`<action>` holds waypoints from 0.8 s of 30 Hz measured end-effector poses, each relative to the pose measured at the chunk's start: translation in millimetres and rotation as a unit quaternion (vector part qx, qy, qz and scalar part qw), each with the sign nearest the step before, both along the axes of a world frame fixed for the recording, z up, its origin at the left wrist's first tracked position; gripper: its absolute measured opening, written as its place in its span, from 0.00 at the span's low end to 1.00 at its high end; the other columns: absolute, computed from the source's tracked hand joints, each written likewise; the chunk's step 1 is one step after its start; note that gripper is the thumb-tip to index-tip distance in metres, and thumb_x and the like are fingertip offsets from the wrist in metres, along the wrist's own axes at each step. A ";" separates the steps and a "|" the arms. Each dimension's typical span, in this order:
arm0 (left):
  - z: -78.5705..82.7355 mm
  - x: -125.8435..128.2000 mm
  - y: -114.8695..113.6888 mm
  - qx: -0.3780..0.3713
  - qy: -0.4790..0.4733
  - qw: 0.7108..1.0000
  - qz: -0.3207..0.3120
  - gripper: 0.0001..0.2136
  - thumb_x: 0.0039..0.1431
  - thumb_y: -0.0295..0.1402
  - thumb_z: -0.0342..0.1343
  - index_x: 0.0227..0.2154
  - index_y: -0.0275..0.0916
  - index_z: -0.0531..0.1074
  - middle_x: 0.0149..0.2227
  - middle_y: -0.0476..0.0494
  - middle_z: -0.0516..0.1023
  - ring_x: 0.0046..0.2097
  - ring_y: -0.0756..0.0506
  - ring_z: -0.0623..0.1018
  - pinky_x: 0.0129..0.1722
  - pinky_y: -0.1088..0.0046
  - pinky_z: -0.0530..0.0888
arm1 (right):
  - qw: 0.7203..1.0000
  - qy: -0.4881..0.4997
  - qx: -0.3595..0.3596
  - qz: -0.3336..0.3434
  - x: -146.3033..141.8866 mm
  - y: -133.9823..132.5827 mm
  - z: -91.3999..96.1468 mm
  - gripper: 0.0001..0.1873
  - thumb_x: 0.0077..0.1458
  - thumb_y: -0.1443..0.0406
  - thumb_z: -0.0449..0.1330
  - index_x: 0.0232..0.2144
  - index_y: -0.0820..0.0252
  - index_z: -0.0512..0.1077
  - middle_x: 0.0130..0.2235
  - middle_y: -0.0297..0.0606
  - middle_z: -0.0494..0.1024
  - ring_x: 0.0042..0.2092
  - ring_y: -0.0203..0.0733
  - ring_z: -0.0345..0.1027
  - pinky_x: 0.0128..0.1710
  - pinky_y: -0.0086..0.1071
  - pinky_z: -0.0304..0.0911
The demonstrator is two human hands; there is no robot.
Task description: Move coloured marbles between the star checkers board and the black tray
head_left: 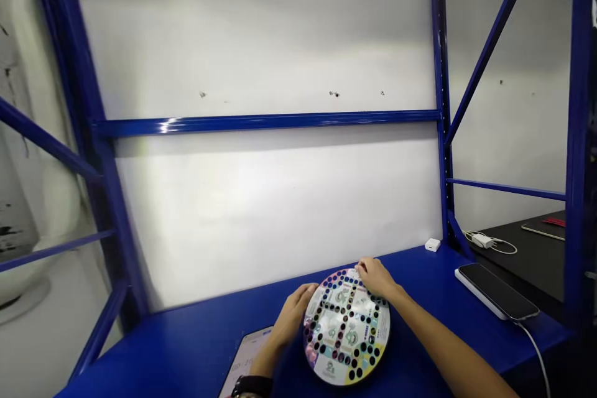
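While two hands held a round game board [346, 326]

Both hands were on the board. It lay flat on a blue steel desk [420, 298], close to the front and a bit right of the middle. The left hand [291, 314] was at the board's left rim, and a black watch [252, 386] sat on that wrist. Its fingers [305, 292] were a little curled and lay against the rim. The right hand [375, 278] was at the far rim, with its fingertips [361, 268] bent over the edge. Neither hand was spread wide, but I could not tell if they gripped hard or only touched.

The board had rows and rings of black dots, with bright colors and small pictures between them. No game pieces could be seen on top of it, so it was hard to say what was done or left. The dots were too small to tell if they were holes or just paint.

A tablet [247, 354] lay under the left arm — the bottom of the view cut it off, and its screen was too blurry to read. Off to the right, a black phone [497, 291] rested near a small white plug block [433, 244], with a white cable [536, 348] hanging down.
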State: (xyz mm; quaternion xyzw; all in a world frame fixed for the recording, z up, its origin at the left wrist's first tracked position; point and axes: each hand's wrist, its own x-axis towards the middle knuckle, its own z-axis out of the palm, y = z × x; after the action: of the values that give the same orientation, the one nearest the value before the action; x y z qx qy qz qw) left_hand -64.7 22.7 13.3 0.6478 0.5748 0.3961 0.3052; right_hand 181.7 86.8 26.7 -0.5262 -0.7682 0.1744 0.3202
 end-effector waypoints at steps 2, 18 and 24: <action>-4.6 0.0 -2.3 0.017 0.135 0.989 0.052 0.27 0.53 0.54 0.52 0.46 0.38 0.74 0.47 0.37 0.79 0.40 0.39 0.79 0.41 0.64 0.74 | 0.999 -0.046 -0.011 -0.018 -10.9 3.8 -19.8 0.11 0.63 0.63 0.52 0.35 0.59 0.73 0.40 0.41 0.78 0.40 0.41 0.69 0.37 0.31 0.56; -20.8 36.7 -12.3 -0.014 0.352 0.936 -0.001 0.28 0.62 0.47 0.44 0.64 0.46 0.62 0.65 0.41 0.65 0.63 0.34 0.65 0.60 0.52 0.63 | 0.989 -0.104 -0.060 0.090 7.8 -9.9 -40.7 0.29 0.62 0.49 0.50 0.58 0.57 0.69 0.56 0.48 0.70 0.60 0.56 0.59 0.59 0.48 0.52; -20.1 35.8 -11.0 -0.021 0.349 0.937 -0.007 0.29 0.63 0.48 0.43 0.65 0.47 0.61 0.66 0.42 0.64 0.64 0.34 0.64 0.61 0.52 0.62 | 0.985 -0.100 -0.090 0.110 9.0 -10.4 -39.7 0.32 0.61 0.47 0.50 0.62 0.52 0.66 0.61 0.47 0.66 0.64 0.60 0.52 0.62 0.54 0.46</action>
State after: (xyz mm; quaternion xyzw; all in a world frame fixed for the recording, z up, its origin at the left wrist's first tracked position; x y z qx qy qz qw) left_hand -28.9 11.7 -6.9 0.7429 0.6485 0.1309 0.1021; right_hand 190.7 76.4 -13.0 -0.4804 -0.8306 0.2232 0.1717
